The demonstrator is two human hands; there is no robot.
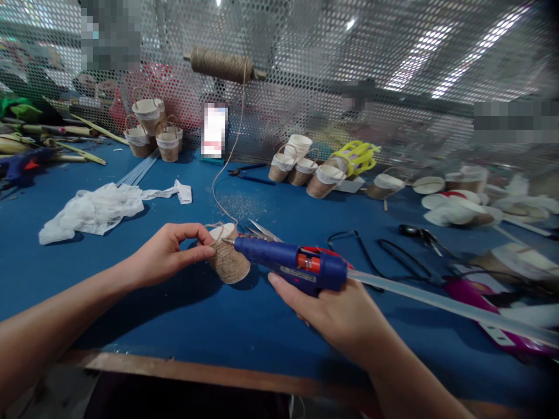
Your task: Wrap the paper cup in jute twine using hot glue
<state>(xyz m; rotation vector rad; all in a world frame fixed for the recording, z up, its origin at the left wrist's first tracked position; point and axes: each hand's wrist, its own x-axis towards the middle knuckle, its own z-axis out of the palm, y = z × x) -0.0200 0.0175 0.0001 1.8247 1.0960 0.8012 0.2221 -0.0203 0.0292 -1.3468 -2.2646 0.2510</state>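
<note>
My left hand (pixel 181 250) pinches the rim of a small paper cup (pixel 231 265) wrapped in brown twine, with thumb and fingers closed at its upper left. The cup tilts, its white inside showing at the top. In my right hand (pixel 336 314) is a blue hot glue gun (pixel 279 259) with a long clear glue stick running out of its back. The gun's nozzle is at the cup's rim; whether it touches I cannot tell. A strand of twine (pixel 238 137) runs from the cup up to a twine spool (pixel 222 64). Scissors (pixel 264 231) lie behind the gun.
White lace (pixel 96 212) lies at left. Finished little baskets (pixel 168 142) stand at the back left, more cups (pixel 325 180) at the back centre. Pliers (pixel 253 174), a black cord (pixel 404 256) and a magenta object (pixel 476 302) are on the blue table (pixel 166 343). Perforated metal walls the back.
</note>
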